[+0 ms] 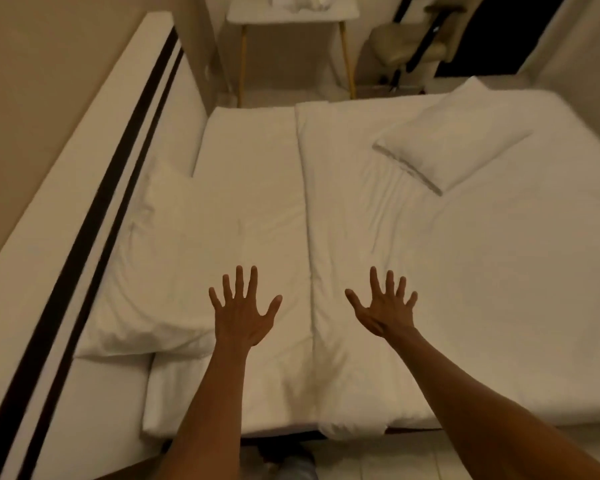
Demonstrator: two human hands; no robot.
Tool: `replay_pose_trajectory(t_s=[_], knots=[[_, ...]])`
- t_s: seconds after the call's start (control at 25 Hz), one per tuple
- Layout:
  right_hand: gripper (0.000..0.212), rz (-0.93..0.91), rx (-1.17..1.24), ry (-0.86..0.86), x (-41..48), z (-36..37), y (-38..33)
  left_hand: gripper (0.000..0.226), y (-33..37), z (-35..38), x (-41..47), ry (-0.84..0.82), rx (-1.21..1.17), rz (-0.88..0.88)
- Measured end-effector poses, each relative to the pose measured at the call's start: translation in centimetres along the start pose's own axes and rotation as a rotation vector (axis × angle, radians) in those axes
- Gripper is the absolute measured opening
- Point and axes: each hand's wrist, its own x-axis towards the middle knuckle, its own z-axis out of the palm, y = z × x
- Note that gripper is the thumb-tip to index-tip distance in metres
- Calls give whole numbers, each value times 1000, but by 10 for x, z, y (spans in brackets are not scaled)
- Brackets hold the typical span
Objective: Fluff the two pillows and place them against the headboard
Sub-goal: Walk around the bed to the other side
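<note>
A large white pillow lies flat on the left side of the bed, its long edge next to the white headboard with two dark stripes. A second white pillow lies at an angle far out on the bed, at the upper right, well away from the headboard. My left hand hovers over the bedding with fingers spread, just right of the near pillow's corner. My right hand is spread the same way over the folded white duvet. Neither hand holds anything.
The bed is covered in white bedding with a long fold down its middle. A white side table with gold legs stands beyond the bed's far side, with a chair next to it. Floor shows at the bottom edge.
</note>
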Motion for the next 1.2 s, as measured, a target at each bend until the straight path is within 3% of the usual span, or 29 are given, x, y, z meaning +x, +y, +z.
replay_pose_trajectory(t_s=[0.36,0.64,0.88,1.2], knots=[[95,166,90,257,-74,-162,309,89,342,-11,-54,160,134,375],[96,360,82,397,-141,-262,510,89,592,-51,-104,257,208,676],[98,533,114,471,-175,-312,649,92,736,-25,-134,203,272,834],[97,712,81,392,-193,-393,870,93,975,11,-132,95,302,961]])
